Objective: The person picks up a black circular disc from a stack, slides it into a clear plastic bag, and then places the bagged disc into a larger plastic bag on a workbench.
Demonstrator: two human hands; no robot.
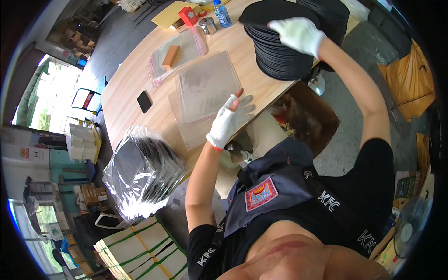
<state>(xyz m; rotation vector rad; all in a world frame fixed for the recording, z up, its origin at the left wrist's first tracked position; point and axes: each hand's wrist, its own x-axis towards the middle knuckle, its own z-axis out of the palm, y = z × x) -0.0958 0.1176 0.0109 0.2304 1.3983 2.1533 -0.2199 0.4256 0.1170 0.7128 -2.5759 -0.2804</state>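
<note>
My left hand (226, 120), in a white glove with bare thumb tip, is open over the near corner of the clear plastic bags (205, 88). Its fingers stretch to the right and hold nothing. At the table's far right stands a tall stack of black discs (275, 58). My gloved right hand (301, 37) reaches over its near edge, fingers bunched on the top black disc (261, 14). That disc juts slightly past the stack on the left. The underside of the right hand's grip is hidden.
On the wooden table (126, 84) are a phone (144, 101), an orange-brown block (171, 57) on more bags, a water bottle (222, 14), a metal tin (208, 25) and a red box (188, 16). Wrapped dark discs (142, 172) sit near left; an open carton (310, 121) stands below the edge.
</note>
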